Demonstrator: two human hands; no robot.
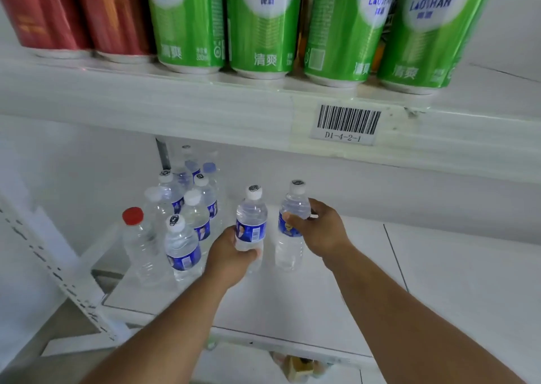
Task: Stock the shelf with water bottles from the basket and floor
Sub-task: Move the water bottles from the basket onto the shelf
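On the white shelf (322,296) I hold two clear water bottles with blue labels and white caps, both upright. My left hand (229,256) grips the lower body of one water bottle (251,216). My right hand (320,230) wraps the middle of the other water bottle (294,205), just to its right. Both bottle bases are on or very near the shelf surface. A cluster of several similar bottles (183,208) stands at the shelf's left, along with one clear bottle with a red cap (137,237). The basket and floor are out of sight.
The shelf above (205,105) carries green Laoshan cans (263,23) and red cans (79,12), with a barcode tag (347,124) on its front edge. A perforated white upright (52,269) runs at the left. The shelf's right part (453,281) is bare.
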